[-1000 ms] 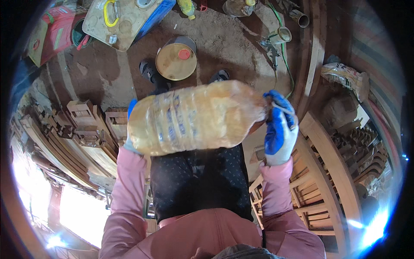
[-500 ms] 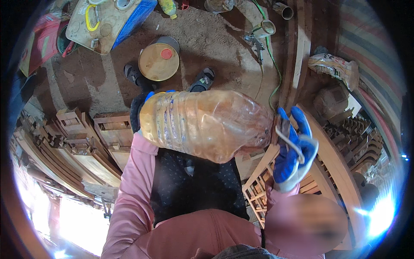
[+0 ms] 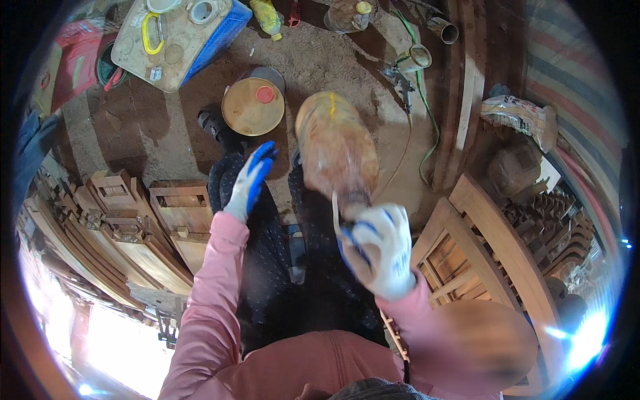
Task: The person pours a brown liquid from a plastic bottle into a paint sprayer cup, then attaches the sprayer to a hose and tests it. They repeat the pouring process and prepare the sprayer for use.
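Note:
A big, stained, translucent plastic jug [image 3: 337, 143] hangs in front of my legs, with its neck toward me and its base pointing away. My right hand [image 3: 385, 250], in a white and blue glove, is closed at the neck, by the pale loop handle [image 3: 336, 212]. How the fingers wrap the handle is partly hidden. My left hand [image 3: 250, 180], gloved the same way, is off the jug with its fingers stretched out and nothing in them. Beyond it stands a round metal can [image 3: 248, 110] with a red cap [image 3: 265, 94] on its lid.
Wooden frame parts [image 3: 143, 233] are stacked at left, and more wooden frames [image 3: 500, 247] lean at right. Farther off are a spray gun [image 3: 401, 85], a green hose [image 3: 427, 120], a dirty blue-sided box [image 3: 177, 47] and a sack [image 3: 517, 113].
The jug has swung from lying crosswise to pointing away from me. My left hand has come off its base. My right hand has moved left and toward me with the neck.

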Action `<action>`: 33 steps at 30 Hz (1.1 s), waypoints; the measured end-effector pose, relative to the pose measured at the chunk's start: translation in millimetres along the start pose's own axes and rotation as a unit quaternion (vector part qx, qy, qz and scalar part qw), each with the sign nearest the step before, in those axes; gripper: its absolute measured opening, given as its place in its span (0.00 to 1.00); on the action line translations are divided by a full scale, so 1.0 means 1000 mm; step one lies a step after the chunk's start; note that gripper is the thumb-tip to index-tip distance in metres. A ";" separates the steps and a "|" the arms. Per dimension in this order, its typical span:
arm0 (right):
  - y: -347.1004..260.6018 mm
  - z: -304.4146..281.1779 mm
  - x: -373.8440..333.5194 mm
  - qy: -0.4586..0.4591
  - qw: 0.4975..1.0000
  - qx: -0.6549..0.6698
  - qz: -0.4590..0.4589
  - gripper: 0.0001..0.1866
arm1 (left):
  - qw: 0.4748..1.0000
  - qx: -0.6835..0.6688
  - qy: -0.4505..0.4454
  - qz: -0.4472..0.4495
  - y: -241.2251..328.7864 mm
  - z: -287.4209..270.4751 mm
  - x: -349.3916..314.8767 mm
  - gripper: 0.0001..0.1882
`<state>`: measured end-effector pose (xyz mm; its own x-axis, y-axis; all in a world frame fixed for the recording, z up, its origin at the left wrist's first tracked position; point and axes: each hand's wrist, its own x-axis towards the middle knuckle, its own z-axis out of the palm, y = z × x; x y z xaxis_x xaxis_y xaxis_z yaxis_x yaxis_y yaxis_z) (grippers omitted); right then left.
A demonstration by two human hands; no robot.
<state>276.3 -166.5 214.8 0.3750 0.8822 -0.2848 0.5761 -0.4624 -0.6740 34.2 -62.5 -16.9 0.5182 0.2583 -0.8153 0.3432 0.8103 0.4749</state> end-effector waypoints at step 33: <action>0.178 0.110 0.089 0.027 0.980 -0.081 0.177 0.27 | 0.992 -0.123 0.016 0.021 -0.002 0.104 0.120 0.39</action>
<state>332.4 -160.2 -5.0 0.6077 0.6598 -0.4421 0.5093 -0.7509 -0.4205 176.9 -87.5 -81.1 0.5022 0.3068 -0.8085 0.1196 0.9013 0.4163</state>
